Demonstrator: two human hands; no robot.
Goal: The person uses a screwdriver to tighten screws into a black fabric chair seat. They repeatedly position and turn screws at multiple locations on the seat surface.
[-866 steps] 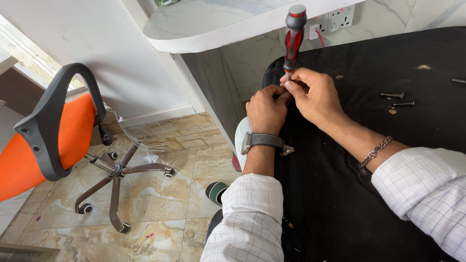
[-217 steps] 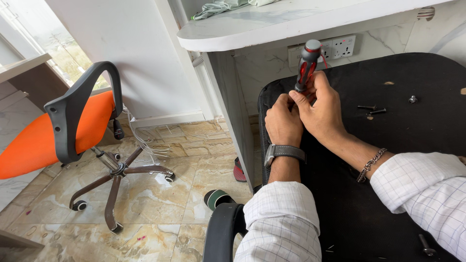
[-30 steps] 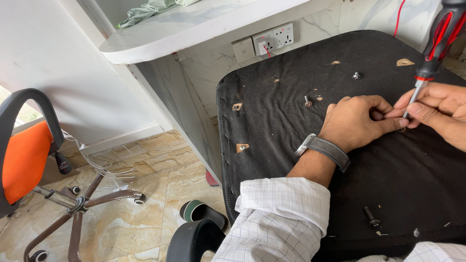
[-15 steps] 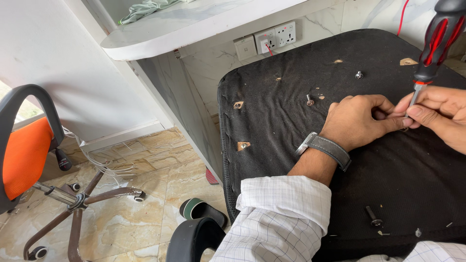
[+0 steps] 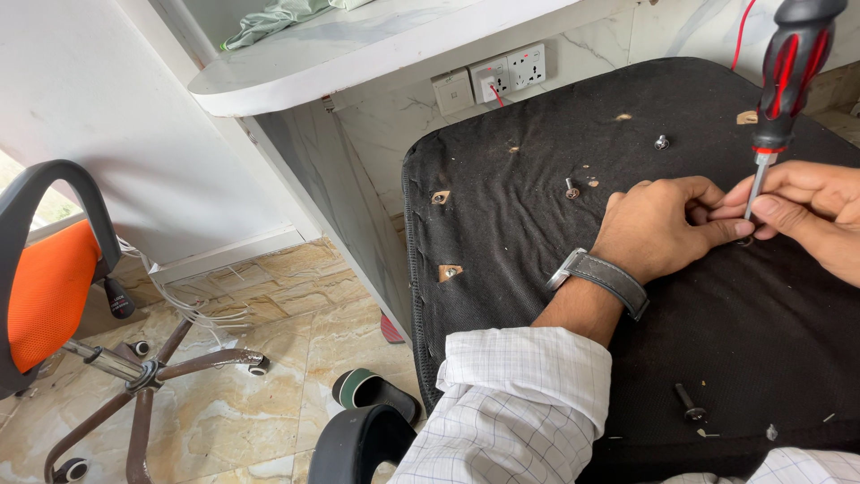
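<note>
Red-and-black handled screwdriver (image 5: 778, 99) stands upright, tip on the black fabric-covered chair seat underside (image 5: 537, 233). Right hand (image 5: 811, 215) fingers pinch together on its metal shaft near the tip. Left hand (image 5: 663, 224), fingers curled together, touches the shaft at the same spot. Loose dark bolt (image 5: 690, 403) lies near the white checked sleeve (image 5: 511, 403). Orange office chair (image 5: 54, 296) well apart on the tile floor.

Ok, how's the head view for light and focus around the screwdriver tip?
Head view: soft, even daylight, no glare; both hands sharp, screwdriver sharp, cropped at the top edge; tip hidden between fingers; black seat panel dark, little detail; counter bright.
</note>
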